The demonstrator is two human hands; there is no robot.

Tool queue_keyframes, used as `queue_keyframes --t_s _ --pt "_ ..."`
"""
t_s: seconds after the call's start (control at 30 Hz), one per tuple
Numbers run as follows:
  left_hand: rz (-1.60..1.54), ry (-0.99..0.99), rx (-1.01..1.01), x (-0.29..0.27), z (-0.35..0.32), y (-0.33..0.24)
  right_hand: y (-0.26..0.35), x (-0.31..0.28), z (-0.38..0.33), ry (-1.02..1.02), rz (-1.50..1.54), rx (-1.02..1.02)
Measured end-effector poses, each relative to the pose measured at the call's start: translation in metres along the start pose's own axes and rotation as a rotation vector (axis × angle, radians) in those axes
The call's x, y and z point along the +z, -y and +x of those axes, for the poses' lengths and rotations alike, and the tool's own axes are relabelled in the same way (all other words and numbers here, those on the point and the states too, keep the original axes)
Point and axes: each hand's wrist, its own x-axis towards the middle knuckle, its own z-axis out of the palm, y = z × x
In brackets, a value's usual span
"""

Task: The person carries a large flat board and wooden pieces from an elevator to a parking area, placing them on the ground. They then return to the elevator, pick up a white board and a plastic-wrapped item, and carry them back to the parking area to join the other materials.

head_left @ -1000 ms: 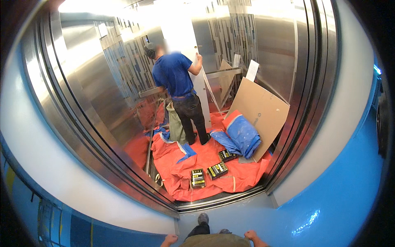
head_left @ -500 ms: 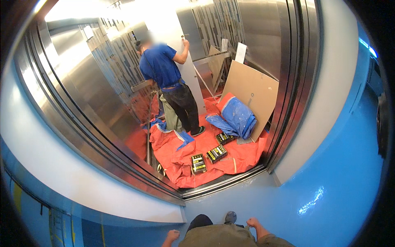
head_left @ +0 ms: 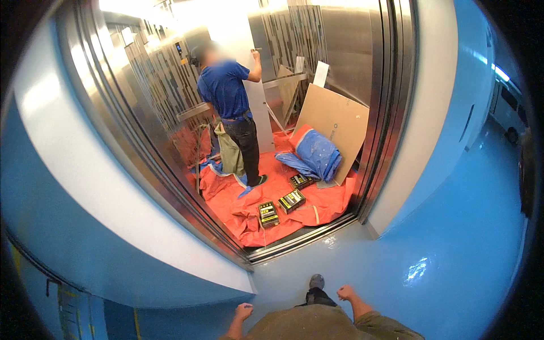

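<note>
My left hand (head_left: 244, 310) hangs low in front of me with its fingers curled in, and nothing shows in it. To the right, my right hand (head_left: 345, 292) is also loosely closed, apart from any object. Both hands are over the glossy floor (head_left: 294, 263) outside an elevator. Nearest ahead, three black-and-yellow boxes (head_left: 268, 215) lie on a wrinkled red sheet (head_left: 238, 211) covering the elevator floor. Beyond them a person in a blue shirt (head_left: 225, 90) stands holding a tall white panel (head_left: 235, 34) by its edge.
The metal door sill (head_left: 309, 241) crosses in front of me, between steel door frames. A brown board (head_left: 334, 116) leans against the right wall with a folded blue tarp (head_left: 320, 156) before it. A green cloth bag (head_left: 229, 150) stands by the person. A vehicle (head_left: 506, 107) is far right.
I have moved closer to the elevator, with one foot now stepped forward. My left hand has come up a little. The person still holds the white panel.
</note>
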Motion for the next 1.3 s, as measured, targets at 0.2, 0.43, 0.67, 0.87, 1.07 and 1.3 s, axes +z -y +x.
queue_keyframes --t_s 0.2,0.43,0.67,0.87,1.07,1.3 --pt "0.142 0.094 0.051 0.018 -0.026 0.102 -0.072 0.070 -0.083 -0.019 0.131 0.065" --pt "0.090 0.356 -0.276 0.012 -0.103 0.186 -0.174 0.100 -0.210 -0.017 -0.074 0.332" --pt "0.107 0.171 -0.129 0.043 -0.142 0.185 -0.199 0.090 -0.243 -0.014 -0.066 0.212" --pt "0.179 0.123 0.084 0.090 -0.203 0.135 -0.204 0.071 -0.251 -0.092 0.304 0.079" --pt "0.176 0.143 0.123 0.109 -0.274 0.157 -0.269 0.076 -0.295 -0.025 0.144 0.107" --pt "0.182 0.196 -0.157 0.089 -0.327 0.227 -0.356 0.121 -0.351 0.137 -0.123 0.224"
